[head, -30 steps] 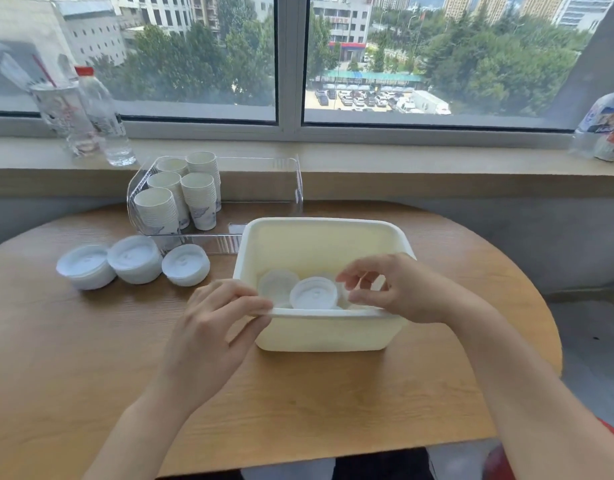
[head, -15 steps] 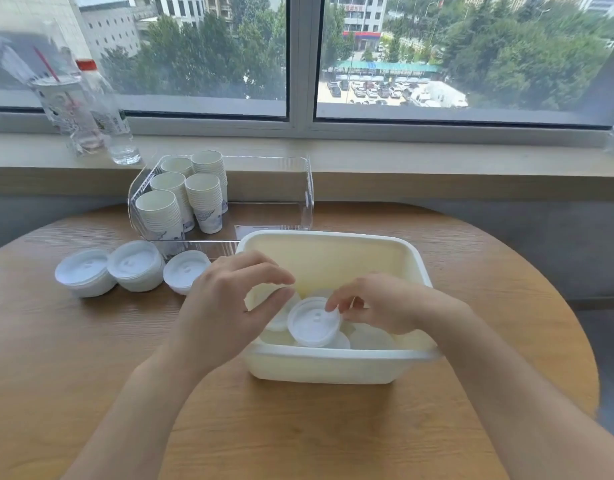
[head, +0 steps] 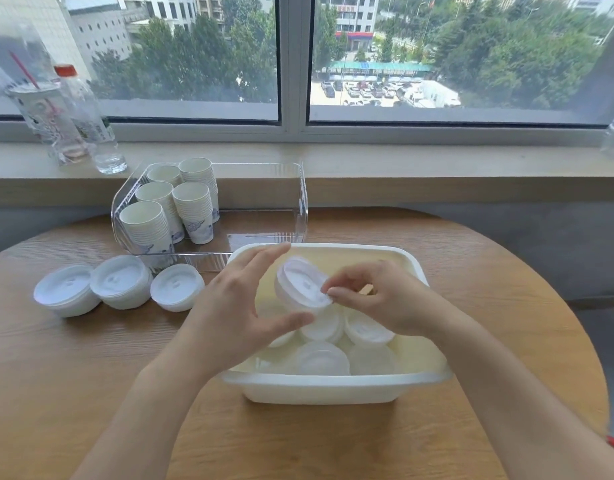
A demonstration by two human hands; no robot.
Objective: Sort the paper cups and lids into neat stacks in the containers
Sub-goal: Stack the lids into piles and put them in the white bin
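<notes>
**Head view: both hands on a lid stack over the tub**

Nearest: round wooden table (head: 73, 393), cream tub (head: 319, 388) at centre. Loose lids (head: 324, 358) in tub, about six visible, some translucent, count unsure. Above tub, small lid stack (head: 300, 284) tilted, held in air. Left hand (head: 236, 303) spread around it, fingers nearly straight, thumb under, index over top edge. Right hand (head: 381, 296) pinching stack's right rim with curled fingertips. Left of tub on table: three lid piles (head: 120, 285) in a row, touching. Behind them clear bin (head: 300, 202), five cup stacks (head: 191, 211) packed in left end, right part bare. Farthest, on sill (head: 402, 168): one bottle (head: 90, 119) with red cap, one clear cup with straw (head: 45, 116) beside it, both far left.
</notes>
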